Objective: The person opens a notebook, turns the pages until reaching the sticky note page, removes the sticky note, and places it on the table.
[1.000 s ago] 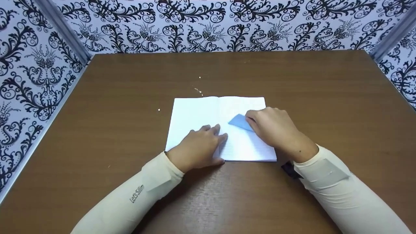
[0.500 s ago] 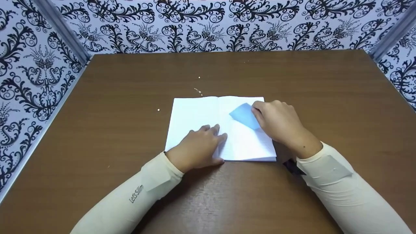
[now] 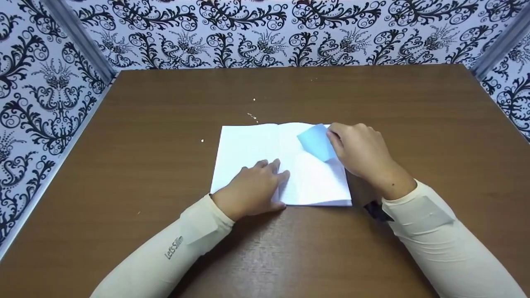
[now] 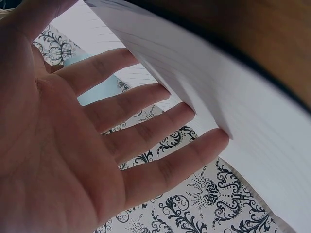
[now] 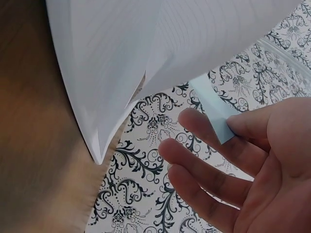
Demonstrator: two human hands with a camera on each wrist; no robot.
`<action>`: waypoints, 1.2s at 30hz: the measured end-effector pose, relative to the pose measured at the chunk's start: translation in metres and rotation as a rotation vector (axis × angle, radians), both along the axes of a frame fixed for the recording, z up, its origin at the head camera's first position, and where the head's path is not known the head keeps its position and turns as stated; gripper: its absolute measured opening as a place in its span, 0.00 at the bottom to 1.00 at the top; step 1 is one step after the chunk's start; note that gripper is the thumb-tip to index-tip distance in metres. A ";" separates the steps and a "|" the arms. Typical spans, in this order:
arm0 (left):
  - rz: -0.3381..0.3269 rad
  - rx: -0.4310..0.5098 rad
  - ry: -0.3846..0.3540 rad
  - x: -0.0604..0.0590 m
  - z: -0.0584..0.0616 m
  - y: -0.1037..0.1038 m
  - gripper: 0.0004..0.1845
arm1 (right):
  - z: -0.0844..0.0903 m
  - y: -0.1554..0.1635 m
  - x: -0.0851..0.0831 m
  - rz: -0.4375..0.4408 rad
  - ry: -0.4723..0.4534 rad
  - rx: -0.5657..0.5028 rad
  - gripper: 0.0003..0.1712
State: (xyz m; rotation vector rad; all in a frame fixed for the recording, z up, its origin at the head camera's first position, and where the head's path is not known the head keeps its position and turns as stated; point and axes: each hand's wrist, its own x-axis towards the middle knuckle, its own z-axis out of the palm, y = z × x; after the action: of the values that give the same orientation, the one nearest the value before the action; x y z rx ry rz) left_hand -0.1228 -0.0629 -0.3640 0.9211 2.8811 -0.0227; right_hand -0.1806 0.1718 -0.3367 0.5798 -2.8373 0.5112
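The table (image 3: pixel 165 124) is dark brown with a faint wood grain, and a few small pale crumbs (image 3: pixel 252 116) lie on it near the far edge of the notebook. The open notebook (image 3: pixel 248 145) has white pages with thin grey lines. The piece of paper (image 3: pixel 316 142) on its right page is light blue and plain. The walls (image 3: pixel 290 33) on the left, right and far side are white with a black ornamental pattern of curls and leaves. Both sleeves (image 3: pixel 178 248) are cream, and the left one carries small grey letters.
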 end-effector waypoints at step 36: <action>-0.004 0.028 -0.024 0.000 -0.002 -0.001 0.37 | -0.012 0.074 -0.010 0.094 0.239 0.044 0.12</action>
State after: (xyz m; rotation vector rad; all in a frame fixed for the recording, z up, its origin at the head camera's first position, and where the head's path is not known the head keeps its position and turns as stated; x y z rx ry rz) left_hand -0.1228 -0.0639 -0.3660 0.9259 2.8651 0.0284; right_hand -0.1905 0.2459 -0.3485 0.7326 -2.6101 0.3676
